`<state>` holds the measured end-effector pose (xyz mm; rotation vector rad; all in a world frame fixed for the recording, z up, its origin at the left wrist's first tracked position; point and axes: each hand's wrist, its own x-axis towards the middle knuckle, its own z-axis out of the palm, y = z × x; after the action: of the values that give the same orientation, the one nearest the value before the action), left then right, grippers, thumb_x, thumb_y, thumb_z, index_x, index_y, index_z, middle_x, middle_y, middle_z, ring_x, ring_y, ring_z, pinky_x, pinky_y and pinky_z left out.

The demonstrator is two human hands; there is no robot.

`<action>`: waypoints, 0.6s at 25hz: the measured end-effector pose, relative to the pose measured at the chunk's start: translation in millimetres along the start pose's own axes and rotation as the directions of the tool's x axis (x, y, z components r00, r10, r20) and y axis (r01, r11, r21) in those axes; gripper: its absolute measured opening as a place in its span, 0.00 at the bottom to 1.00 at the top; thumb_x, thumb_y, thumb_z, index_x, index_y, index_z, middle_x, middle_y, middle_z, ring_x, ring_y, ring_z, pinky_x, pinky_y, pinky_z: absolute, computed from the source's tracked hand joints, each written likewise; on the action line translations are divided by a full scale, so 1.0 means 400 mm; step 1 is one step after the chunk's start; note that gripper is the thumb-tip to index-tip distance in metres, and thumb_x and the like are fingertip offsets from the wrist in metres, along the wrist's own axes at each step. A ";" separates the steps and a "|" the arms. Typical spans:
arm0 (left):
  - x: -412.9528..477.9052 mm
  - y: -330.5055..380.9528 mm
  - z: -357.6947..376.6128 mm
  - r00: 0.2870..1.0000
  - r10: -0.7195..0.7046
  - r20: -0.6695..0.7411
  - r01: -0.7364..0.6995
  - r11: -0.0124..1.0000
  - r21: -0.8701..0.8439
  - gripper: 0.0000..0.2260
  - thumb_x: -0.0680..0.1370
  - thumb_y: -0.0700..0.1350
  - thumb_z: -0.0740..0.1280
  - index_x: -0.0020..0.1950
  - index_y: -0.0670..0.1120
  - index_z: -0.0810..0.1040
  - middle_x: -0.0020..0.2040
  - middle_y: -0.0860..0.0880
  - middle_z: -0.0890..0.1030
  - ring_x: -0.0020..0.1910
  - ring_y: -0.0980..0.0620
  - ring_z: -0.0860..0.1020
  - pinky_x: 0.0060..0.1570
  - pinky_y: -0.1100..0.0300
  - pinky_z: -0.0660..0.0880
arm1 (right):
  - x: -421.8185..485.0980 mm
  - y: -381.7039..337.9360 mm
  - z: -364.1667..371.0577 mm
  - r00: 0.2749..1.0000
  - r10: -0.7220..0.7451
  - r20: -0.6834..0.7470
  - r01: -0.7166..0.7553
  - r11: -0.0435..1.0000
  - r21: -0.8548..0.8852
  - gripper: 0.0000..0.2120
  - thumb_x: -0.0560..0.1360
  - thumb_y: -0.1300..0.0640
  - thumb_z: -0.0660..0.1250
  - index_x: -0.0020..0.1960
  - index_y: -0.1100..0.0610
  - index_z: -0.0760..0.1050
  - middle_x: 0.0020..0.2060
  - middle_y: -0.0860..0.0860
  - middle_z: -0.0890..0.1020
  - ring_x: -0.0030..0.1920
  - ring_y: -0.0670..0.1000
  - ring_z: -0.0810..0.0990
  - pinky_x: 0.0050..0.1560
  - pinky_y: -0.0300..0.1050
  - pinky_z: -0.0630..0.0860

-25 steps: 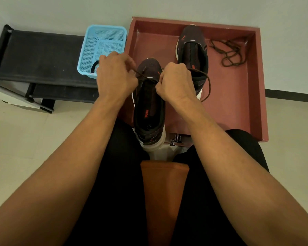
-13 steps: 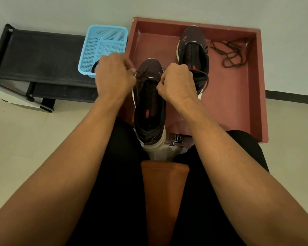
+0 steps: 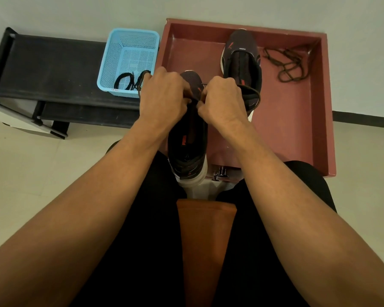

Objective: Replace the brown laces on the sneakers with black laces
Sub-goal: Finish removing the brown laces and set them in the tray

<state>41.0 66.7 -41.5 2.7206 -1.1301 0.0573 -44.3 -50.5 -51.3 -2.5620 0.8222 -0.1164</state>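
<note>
The near sneaker [image 3: 189, 147] stood heel-first toward the person at the near edge of the red tray [image 3: 297, 129], its toe pointing in toward the tray's middle. Both the left hand [image 3: 164, 96] and the right hand [image 3: 222, 100] were curled over its front eyelets, each pinching the brown lace [image 3: 254, 90], whose slack looped out to the right. The fingertips themselves were hidden.

The lace looked thin, soft and limp, light enough to carry no load of its own. It would likely drag in the eyelets and was best taken close to the hole or by its stiff tip.

A second sneaker [image 3: 242, 54] lay by the far edge, apparently unlaced, with a loose brown lace [image 3: 290, 65] heaped in the far right corner. The black laces [image 3: 126, 82] waited in the blue basket [image 3: 131, 34] — outside the tray, just beside its far left corner.
</note>
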 end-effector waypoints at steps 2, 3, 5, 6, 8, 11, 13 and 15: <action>-0.001 -0.001 0.001 1.000 0.001 -0.010 -0.001 1.000 0.009 0.08 0.77 0.49 0.73 0.54 0.59 0.87 0.48 0.49 0.84 0.58 0.43 0.74 0.60 0.44 0.68 | 0.000 0.000 0.000 1.000 0.002 -0.004 -0.002 1.000 0.002 0.07 0.74 0.59 0.74 0.51 0.58 0.84 0.45 0.57 0.83 0.46 0.61 0.84 0.48 0.53 0.84; -0.002 0.003 0.001 1.000 0.001 -0.015 -0.001 1.000 0.027 0.07 0.77 0.49 0.73 0.53 0.57 0.87 0.48 0.50 0.84 0.58 0.43 0.74 0.59 0.44 0.67 | 0.001 0.001 0.001 1.000 0.003 -0.006 -0.003 1.000 0.002 0.07 0.74 0.59 0.74 0.51 0.58 0.83 0.45 0.57 0.83 0.46 0.60 0.84 0.48 0.53 0.84; -0.005 0.000 -0.003 0.998 -0.040 -0.044 0.043 0.998 0.056 0.05 0.78 0.48 0.73 0.52 0.55 0.86 0.50 0.50 0.84 0.58 0.43 0.75 0.59 0.44 0.67 | 0.003 0.004 0.004 1.000 0.004 -0.005 -0.004 1.000 0.008 0.06 0.74 0.59 0.74 0.51 0.58 0.84 0.45 0.56 0.83 0.44 0.59 0.84 0.48 0.52 0.84; -0.005 -0.011 -0.005 0.993 -0.096 -0.072 0.101 0.993 0.057 0.04 0.78 0.48 0.72 0.52 0.54 0.85 0.50 0.50 0.84 0.59 0.44 0.75 0.60 0.43 0.67 | 0.004 0.005 0.005 1.000 0.004 -0.002 -0.004 1.000 0.013 0.06 0.74 0.59 0.74 0.50 0.57 0.84 0.44 0.55 0.84 0.44 0.58 0.84 0.48 0.52 0.85; -0.008 -0.051 -0.013 0.957 -0.261 -0.128 0.267 0.963 0.034 0.03 0.79 0.48 0.72 0.51 0.53 0.84 0.49 0.50 0.84 0.59 0.44 0.76 0.61 0.42 0.67 | 0.005 0.006 0.006 1.000 0.009 0.002 -0.009 1.000 0.023 0.04 0.74 0.59 0.74 0.49 0.57 0.85 0.42 0.54 0.84 0.42 0.57 0.85 0.47 0.52 0.85; -0.017 -0.093 -0.014 0.917 -0.385 -0.105 0.385 0.923 -0.022 0.04 0.79 0.47 0.71 0.52 0.53 0.84 0.52 0.49 0.84 0.61 0.43 0.75 0.63 0.42 0.66 | 0.006 0.005 0.005 1.000 0.018 -0.003 -0.017 1.000 0.018 0.04 0.74 0.59 0.73 0.48 0.56 0.85 0.43 0.54 0.84 0.43 0.57 0.85 0.46 0.50 0.85; -0.018 -0.078 -0.012 0.958 -0.280 -0.055 0.278 0.960 -0.042 0.06 0.78 0.47 0.71 0.54 0.54 0.84 0.55 0.50 0.83 0.63 0.42 0.74 0.63 0.40 0.67 | 0.005 0.005 0.002 1.000 0.022 -0.003 -0.022 1.000 0.021 0.04 0.74 0.60 0.73 0.48 0.56 0.85 0.42 0.53 0.84 0.42 0.56 0.84 0.45 0.49 0.84; -0.017 -0.045 -0.010 0.994 -0.107 -0.020 0.106 0.993 -0.052 0.12 0.77 0.48 0.69 0.59 0.56 0.84 0.59 0.51 0.82 0.64 0.43 0.73 0.63 0.40 0.67 | 0.004 0.006 0.000 1.000 0.023 0.006 -0.023 0.999 0.022 0.04 0.74 0.60 0.73 0.49 0.56 0.85 0.42 0.54 0.84 0.42 0.56 0.84 0.45 0.50 0.84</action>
<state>49.1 84.5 -41.4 2.7226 -0.9645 0.0428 -44.4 -52.9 -52.6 -2.5301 0.8427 -0.1107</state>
